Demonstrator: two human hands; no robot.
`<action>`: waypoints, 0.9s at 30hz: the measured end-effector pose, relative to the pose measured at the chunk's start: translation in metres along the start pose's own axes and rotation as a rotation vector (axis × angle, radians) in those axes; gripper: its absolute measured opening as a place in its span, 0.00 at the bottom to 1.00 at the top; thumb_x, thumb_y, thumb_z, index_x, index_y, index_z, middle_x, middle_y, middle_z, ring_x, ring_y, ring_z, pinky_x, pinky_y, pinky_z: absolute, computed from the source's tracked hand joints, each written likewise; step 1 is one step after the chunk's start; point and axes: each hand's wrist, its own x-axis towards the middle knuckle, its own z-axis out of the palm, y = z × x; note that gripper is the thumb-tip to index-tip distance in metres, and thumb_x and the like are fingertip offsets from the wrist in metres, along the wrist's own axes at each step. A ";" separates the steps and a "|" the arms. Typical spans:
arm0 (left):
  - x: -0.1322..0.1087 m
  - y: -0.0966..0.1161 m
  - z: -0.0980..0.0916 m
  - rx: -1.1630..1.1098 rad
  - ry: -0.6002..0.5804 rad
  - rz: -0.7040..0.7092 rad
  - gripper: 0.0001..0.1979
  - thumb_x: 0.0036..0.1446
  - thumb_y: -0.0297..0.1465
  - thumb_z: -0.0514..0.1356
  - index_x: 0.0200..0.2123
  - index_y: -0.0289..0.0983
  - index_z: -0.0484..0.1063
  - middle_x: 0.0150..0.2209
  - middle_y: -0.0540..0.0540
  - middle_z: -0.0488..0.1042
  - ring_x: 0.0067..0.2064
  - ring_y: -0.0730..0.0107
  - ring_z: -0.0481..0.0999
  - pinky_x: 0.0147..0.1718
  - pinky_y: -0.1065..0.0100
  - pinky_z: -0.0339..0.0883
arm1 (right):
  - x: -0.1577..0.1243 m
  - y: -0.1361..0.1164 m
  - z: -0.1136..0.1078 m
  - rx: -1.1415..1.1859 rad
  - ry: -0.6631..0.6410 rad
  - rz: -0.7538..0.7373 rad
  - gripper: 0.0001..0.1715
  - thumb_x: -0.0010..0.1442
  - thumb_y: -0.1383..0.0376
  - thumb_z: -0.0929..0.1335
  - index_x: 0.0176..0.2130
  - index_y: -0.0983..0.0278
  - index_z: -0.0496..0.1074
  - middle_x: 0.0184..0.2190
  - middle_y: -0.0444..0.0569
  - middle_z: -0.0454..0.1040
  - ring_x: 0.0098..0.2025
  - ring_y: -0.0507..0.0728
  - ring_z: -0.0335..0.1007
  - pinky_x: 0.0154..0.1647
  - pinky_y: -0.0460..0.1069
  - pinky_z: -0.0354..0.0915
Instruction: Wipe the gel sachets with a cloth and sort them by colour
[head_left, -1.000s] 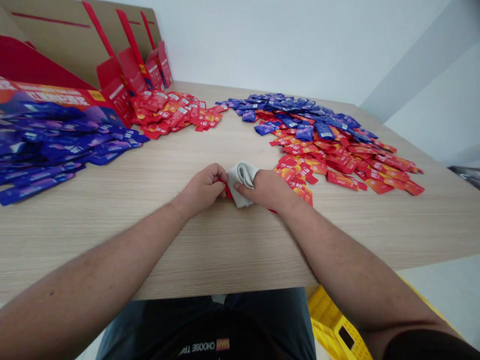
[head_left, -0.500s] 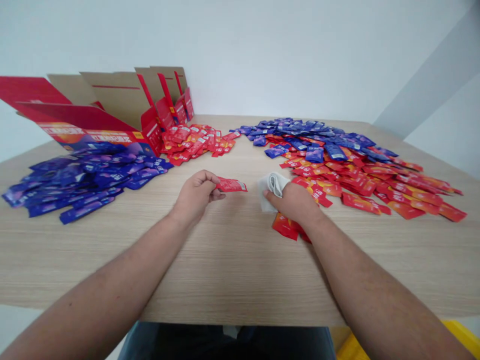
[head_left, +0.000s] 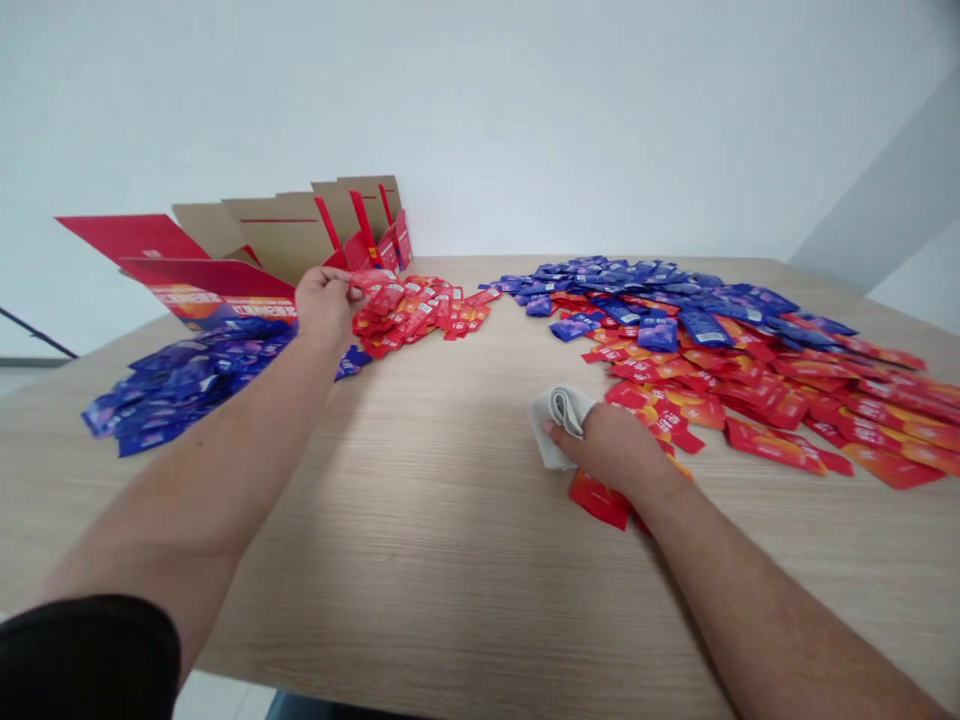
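Observation:
Reaching over to the back left, my left hand (head_left: 324, 300) pinches a red sachet (head_left: 369, 279) by its end, right at the left edge of a red sachet pile (head_left: 412, 312). Where the held sachet ends and the pile begins is hard to make out. My right hand (head_left: 611, 447) is wrapped round a folded whitish cloth (head_left: 553, 420) near the middle of the table. Beneath and beside that hand lie a few loose red sachets (head_left: 600, 499), partly covered by the wrist.
Open red cardboard boxes (head_left: 225, 280) stand in a row at the back left. Before them spreads a blue sachet pile (head_left: 199, 375), partly behind my left arm. On the right lie blue sachets (head_left: 637, 285) and many red-orange ones (head_left: 787, 390) on the wooden table (head_left: 420, 520).
My left hand has moved from the table's middle to the far left with the red sachet, up to the red pile. My right hand keeps the cloth at nearly the same spot. The view has shifted.

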 end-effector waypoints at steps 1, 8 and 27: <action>0.010 -0.003 0.001 0.035 0.038 -0.045 0.07 0.57 0.26 0.59 0.39 0.42 0.68 0.27 0.49 0.68 0.31 0.74 0.72 0.26 0.72 0.65 | 0.000 0.000 0.001 -0.001 -0.002 -0.010 0.33 0.65 0.44 0.60 0.40 0.68 0.79 0.32 0.63 0.79 0.36 0.64 0.79 0.31 0.51 0.63; -0.017 -0.037 0.001 0.149 0.065 -0.298 0.19 0.63 0.23 0.53 0.55 0.41 0.57 0.27 0.54 0.63 0.24 0.74 0.71 0.23 0.72 0.65 | 0.001 0.002 0.003 -0.008 -0.006 -0.005 0.33 0.65 0.44 0.60 0.40 0.67 0.79 0.33 0.62 0.80 0.37 0.63 0.79 0.32 0.50 0.63; -0.282 0.016 0.058 0.774 -1.347 0.642 0.16 0.58 0.31 0.58 0.50 0.35 0.73 0.52 0.39 0.76 0.58 0.57 0.72 0.59 0.58 0.65 | 0.016 0.024 -0.002 0.076 0.188 0.133 0.36 0.64 0.43 0.59 0.47 0.69 0.78 0.40 0.67 0.80 0.45 0.68 0.78 0.38 0.53 0.67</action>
